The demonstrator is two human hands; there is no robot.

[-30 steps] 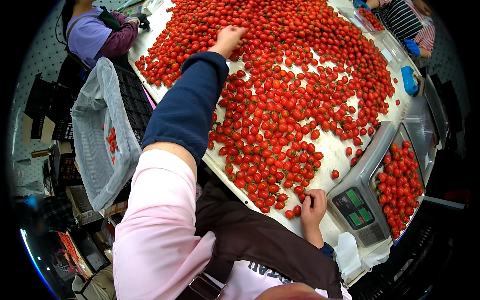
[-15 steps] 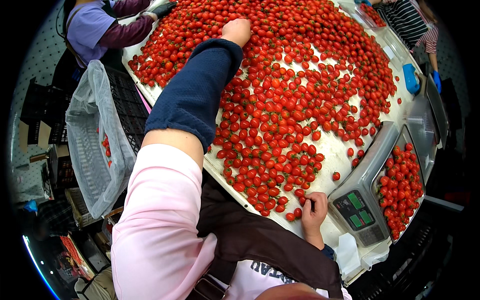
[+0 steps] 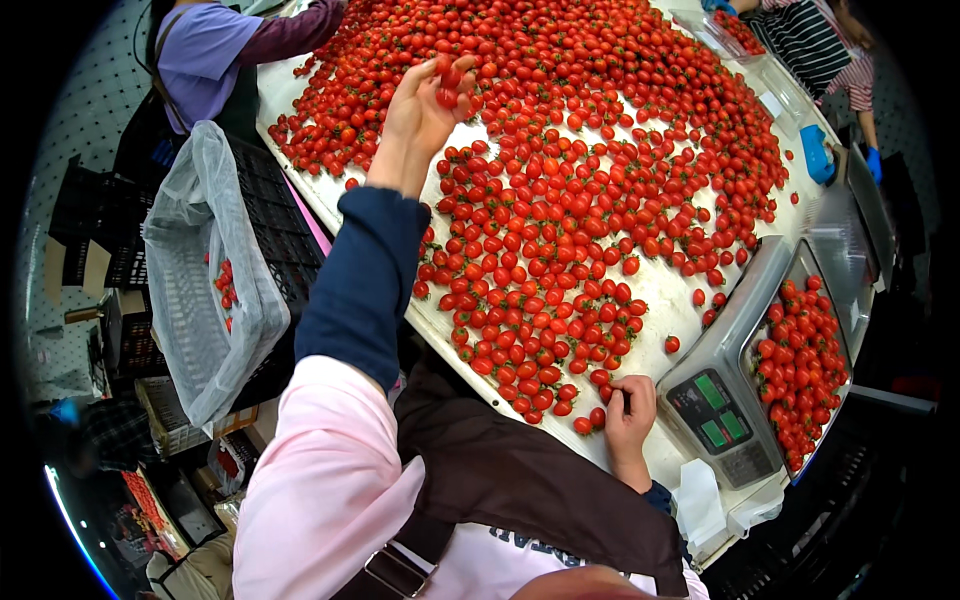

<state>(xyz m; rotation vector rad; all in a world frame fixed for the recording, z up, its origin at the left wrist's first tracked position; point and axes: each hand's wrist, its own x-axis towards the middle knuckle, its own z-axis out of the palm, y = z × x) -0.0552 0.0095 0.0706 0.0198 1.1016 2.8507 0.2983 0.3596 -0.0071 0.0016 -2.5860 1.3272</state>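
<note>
A broad heap of red cherry tomatoes (image 3: 560, 200) with green stem ends covers much of the white table (image 3: 652, 345). My left hand (image 3: 415, 115), turned palm up over the left part of the heap, holds a few cherry tomatoes (image 3: 447, 98) in its curled fingers. Close to the table's near edge, my right hand (image 3: 631, 425) is closed, its fingertips beside a few loose cherry tomatoes (image 3: 597, 417). Whatever its fingers may hold is hidden. To its right, a grey digital scale (image 3: 716, 408) carries a clear tray of cherry tomatoes (image 3: 797, 370).
At my left, a black crate (image 3: 262, 215) has a translucent plastic liner (image 3: 190, 330) with a few tomatoes inside. Co-workers stand at the far left (image 3: 200, 55) and far right (image 3: 800, 50). A blue object (image 3: 817, 155) and white paper (image 3: 698, 500) lie on the table.
My left hand has drawn back leftward from the heap and turned palm up, with cherry tomatoes now showing in its fingers. My right hand has barely moved.
</note>
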